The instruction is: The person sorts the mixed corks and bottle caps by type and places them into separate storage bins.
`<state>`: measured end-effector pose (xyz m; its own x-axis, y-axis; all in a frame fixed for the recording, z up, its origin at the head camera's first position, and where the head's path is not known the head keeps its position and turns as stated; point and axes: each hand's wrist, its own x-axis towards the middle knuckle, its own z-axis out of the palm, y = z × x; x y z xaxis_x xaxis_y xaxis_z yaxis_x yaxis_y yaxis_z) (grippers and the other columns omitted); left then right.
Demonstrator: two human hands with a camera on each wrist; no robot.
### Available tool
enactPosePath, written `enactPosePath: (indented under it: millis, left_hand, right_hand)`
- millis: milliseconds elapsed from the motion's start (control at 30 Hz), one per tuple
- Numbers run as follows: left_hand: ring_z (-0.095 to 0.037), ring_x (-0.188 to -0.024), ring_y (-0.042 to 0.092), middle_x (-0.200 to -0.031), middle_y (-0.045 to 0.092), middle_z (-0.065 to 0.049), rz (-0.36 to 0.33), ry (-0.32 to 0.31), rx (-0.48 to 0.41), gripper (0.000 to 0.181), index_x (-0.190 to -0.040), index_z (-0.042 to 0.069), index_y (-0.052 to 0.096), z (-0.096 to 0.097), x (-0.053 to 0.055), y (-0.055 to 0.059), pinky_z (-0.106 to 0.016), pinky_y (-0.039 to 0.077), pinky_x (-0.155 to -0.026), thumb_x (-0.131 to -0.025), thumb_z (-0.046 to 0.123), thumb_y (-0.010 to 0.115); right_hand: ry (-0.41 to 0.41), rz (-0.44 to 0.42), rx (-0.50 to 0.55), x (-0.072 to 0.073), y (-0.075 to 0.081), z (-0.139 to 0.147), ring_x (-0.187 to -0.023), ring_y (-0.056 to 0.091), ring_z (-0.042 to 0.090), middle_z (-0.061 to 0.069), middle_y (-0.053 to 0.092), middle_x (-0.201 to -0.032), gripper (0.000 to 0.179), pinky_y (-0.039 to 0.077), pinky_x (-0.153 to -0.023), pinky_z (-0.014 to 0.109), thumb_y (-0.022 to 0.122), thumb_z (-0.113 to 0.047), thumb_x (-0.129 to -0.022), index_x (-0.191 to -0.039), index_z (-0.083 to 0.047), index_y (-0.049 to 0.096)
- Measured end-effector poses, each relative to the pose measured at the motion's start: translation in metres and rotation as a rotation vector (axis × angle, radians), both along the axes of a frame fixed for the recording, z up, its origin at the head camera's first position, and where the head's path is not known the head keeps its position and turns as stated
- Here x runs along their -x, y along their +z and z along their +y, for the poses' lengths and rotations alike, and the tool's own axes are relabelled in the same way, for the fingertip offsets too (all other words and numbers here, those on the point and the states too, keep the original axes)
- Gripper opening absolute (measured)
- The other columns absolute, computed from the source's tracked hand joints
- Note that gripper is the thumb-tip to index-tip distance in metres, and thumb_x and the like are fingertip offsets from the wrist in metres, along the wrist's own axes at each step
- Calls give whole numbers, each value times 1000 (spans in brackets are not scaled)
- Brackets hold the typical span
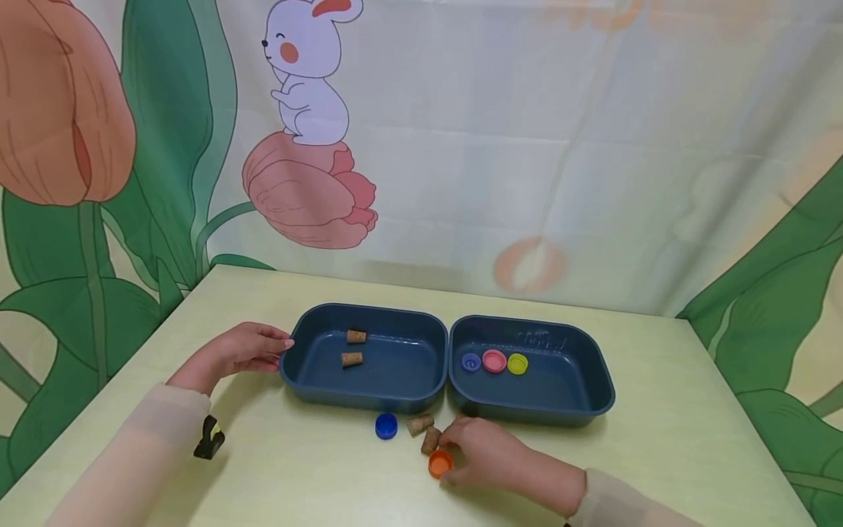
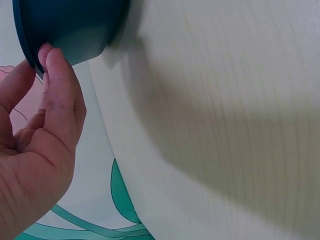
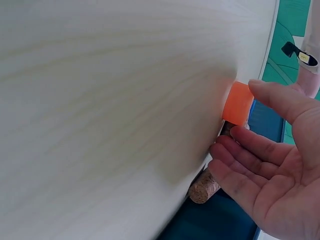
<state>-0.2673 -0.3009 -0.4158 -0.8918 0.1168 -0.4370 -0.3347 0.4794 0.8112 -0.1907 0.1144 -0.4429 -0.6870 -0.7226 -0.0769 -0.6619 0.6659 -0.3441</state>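
The left hand pinches the left dark-blue rectangular plastic tray by its rim, apparently to steady it. The right hand brackets the orange round plastic cap on the pale table, beside a brown cylindrical cork; grip cannot be confirmed.

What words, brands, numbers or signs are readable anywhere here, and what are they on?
None can be read for certain:
Wall cloth: orange lettering, too faint and cut off at the top edge.
Black strap on the left wrist: yellow label, marks too small.
Purple cap: a curled mark, too small to tell whether it is a letter.
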Motion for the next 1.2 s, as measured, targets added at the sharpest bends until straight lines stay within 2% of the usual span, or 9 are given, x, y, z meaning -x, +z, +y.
enactPosePath:
  millis: [533, 767, 1000, 1200]
  left_hand:
    - [-9, -78, 68, -95, 70, -2, 8, 7, -1, 55, -143, -14, 43, 0, 0, 0, -23, 63, -76, -105, 23, 58]
    - [-9, -77, 67, -92, 69, 0, 2, 20, -12, 54, -142, -13, 44, 1, 0, -2, -22, 62, -75, -105, 23, 58]
    - [-8, -76, 67, -90, 69, 1, 9, 8, -20, 52, -141, -14, 45, -1, 1, -3, -22, 62, -74, -106, 22, 57]
    - [-7, -76, 67, -90, 69, 1, 19, -4, -30, 53, -142, -15, 44, -1, 0, -2, -23, 62, -75, -106, 21, 57]
  right_hand:
    - [21, 51, -12, 1, -1, -2, -74, 45, 3, -7, 59, -82, 26, 43, -66, 17, 87, -27, -79, -93, -11, 72]
    - [11, 11, -11, 2, -1, -1, -76, 48, 4, -7, 64, -85, 23, 46, -69, 18, 87, -25, -79, -94, -12, 74]
    - [-15, -34, -3, 2, 0, -1, -76, 48, 4, -6, 65, -87, 26, 48, -71, 19, 88, -23, -78, -97, -10, 75]
    - [-3, -51, 14, 4, 2, 1, -76, 47, 2, -5, 67, -86, 25, 47, -71, 18, 88, -20, -78, -97, -10, 75]
